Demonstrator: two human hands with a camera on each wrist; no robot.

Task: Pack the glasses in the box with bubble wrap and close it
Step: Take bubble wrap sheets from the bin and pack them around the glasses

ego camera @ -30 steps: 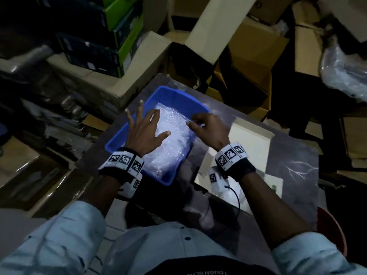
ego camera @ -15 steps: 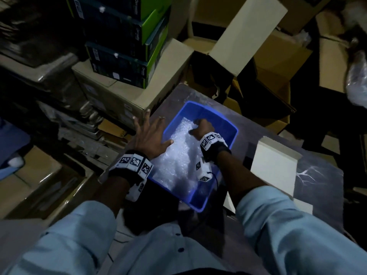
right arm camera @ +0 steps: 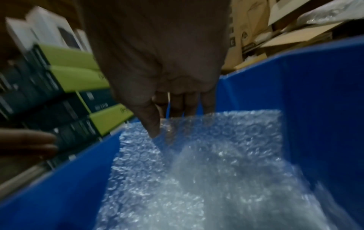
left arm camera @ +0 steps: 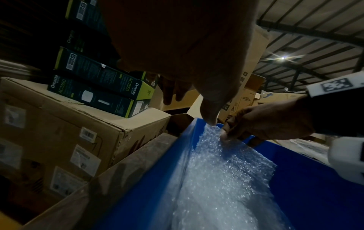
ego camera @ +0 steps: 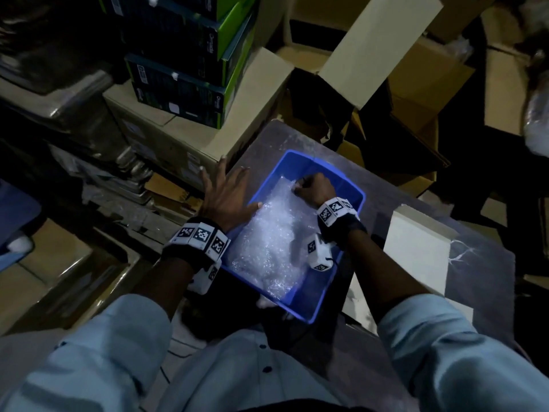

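Note:
A blue plastic box (ego camera: 298, 162) stands on a dark table (ego camera: 386, 185), lined with a sheet of bubble wrap (ego camera: 267, 248). My left hand (ego camera: 234, 188) lies spread over the box's left rim, with only its thumb touching the wrap's edge. In the left wrist view that thumb (left arm camera: 210, 119) points down onto the bubble wrap (left arm camera: 226, 179). My right hand (ego camera: 312, 187) is inside the far end of the box. There the right hand (right arm camera: 163, 124) pinches the top edge of the bubble wrap (right arm camera: 197, 171), thumb in front and fingers behind. No glasses show.
A white carton (ego camera: 416, 251) lies on the table just right of the blue box. Left of the table, green-and-dark product boxes (ego camera: 184, 84) are stacked on a large cardboard carton (ego camera: 178, 138). Open cartons (ego camera: 416, 84) crowd the floor behind the table.
My right hand moved from the box's right rim into its far end and took hold of the wrap's edge. My left hand slid off the wrap to the left rim.

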